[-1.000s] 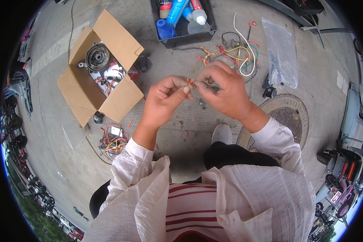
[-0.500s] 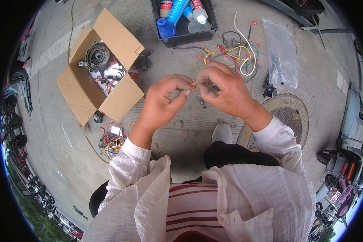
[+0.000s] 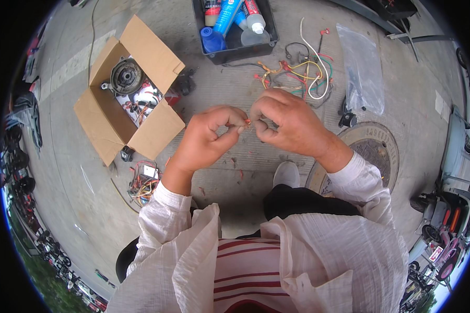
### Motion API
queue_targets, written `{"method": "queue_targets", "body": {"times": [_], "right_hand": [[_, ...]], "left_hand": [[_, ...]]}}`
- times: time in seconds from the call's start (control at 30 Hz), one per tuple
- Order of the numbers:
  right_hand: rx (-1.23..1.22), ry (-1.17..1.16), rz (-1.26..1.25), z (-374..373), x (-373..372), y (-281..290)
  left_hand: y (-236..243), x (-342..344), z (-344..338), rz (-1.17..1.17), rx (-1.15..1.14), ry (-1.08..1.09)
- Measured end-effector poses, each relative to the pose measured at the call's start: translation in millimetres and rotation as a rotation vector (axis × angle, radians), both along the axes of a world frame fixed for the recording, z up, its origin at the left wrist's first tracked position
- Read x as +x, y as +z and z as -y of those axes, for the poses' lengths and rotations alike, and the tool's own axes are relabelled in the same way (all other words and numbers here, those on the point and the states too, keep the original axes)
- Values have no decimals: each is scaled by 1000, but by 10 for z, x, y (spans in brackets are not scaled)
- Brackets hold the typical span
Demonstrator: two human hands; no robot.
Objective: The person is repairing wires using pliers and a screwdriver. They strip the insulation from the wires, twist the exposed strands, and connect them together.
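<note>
Both of my hands are raised in front of me over the concrete floor, fingertips almost meeting. My left hand pinches a small orange-red piece between thumb and forefinger; it looks like a bit of wire, mostly covered by the fingers. My right hand is closed in a pinch beside it, thumb against the curled forefinger. What sits in the right fingertips is hidden. Beyond the right hand lies a loose tangle of coloured wires, yellow, red, green, white and black, with red-capped ends.
An open cardboard box at left holds a round metal motor part. A black bin with bottles stands at the far middle. Clear plastic bag, manhole cover lie right; another wire bundle lies near left.
Both hands have come slightly lower and nearer to me, still pinching. Less of the orange-red piece shows between the fingertips. The view has shifted a little.
</note>
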State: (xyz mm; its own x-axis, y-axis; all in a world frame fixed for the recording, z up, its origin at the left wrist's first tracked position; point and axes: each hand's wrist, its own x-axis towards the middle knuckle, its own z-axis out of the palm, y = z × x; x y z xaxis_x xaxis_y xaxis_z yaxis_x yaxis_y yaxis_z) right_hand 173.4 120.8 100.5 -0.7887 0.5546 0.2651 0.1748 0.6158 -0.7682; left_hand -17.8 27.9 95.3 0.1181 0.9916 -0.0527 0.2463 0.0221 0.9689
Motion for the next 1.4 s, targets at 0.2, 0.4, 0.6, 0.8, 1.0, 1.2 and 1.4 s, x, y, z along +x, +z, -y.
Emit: {"method": "queue_targets", "body": {"times": [0.2,0.4,0.6,0.8,1.0,1.2,1.4], "right_hand": [[0,23,11,31,-5,-51],[-16,25,15,55,-13,-66],[-15,14,27,62,-16,-89],[-15,49,64,47,-4,-83],[-44,76,67,46,4,-104],[-77,46,22,49,-18,-108],[-329,-98,-49,54,-12,-118]], "left_hand": [[-26,-8,26,100,-95,-31],[-72,5,66,199,-176,7],[-111,1,63,236,-218,24],[-145,-15,65,247,-234,12],[-154,-24,64,257,-221,-9],[-139,-53,57,272,-231,-14],[-141,-66,41,303,-145,13]]}}
